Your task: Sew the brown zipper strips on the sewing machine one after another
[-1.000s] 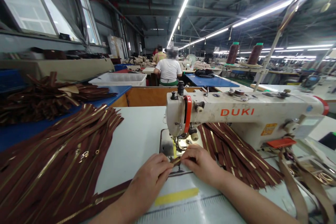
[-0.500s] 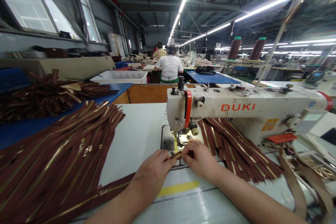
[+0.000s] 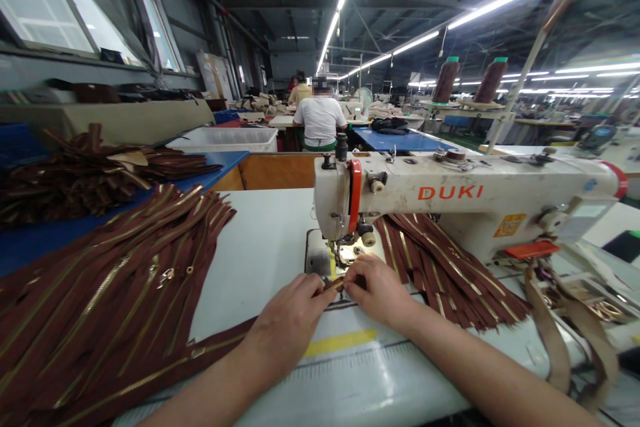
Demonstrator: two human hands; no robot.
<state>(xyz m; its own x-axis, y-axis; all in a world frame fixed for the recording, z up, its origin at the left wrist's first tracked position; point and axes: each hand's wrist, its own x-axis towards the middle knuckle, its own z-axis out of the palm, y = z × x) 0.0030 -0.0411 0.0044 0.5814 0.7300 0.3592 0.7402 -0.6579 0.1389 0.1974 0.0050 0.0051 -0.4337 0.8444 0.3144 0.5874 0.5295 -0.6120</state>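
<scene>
A brown zipper (image 3: pixel 220 341) with gold teeth runs from the left pile across the table and under my left forearm. My left hand (image 3: pixel 295 303) pinches it close to its end, just in front of the needle area. Fingers of my right hand (image 3: pixel 373 287) are closed on the tip of the same zipper, a short way to the right. Behind both hands stands the sewing machine (image 3: pixel 400 190), its needle plate (image 3: pixel 317 257) lit by a lamp. The zipper end between my fingers is partly hidden.
Many brown zippers (image 3: pixel 125 280) are heaped at left, and another bundle (image 3: pixel 445 267) lies under the machine arm. Farther left, brown strips (image 3: pixel 75 180) cover a blue table. Tan straps (image 3: pixel 550 340) hang at right beside a parts tray (image 3: pixel 600 303). A person (image 3: pixel 320 119) sits ahead.
The whole view has shifted slightly, so things appear a little higher. Both hands keep hold of the zipper end in nearly the same place before the needle.
</scene>
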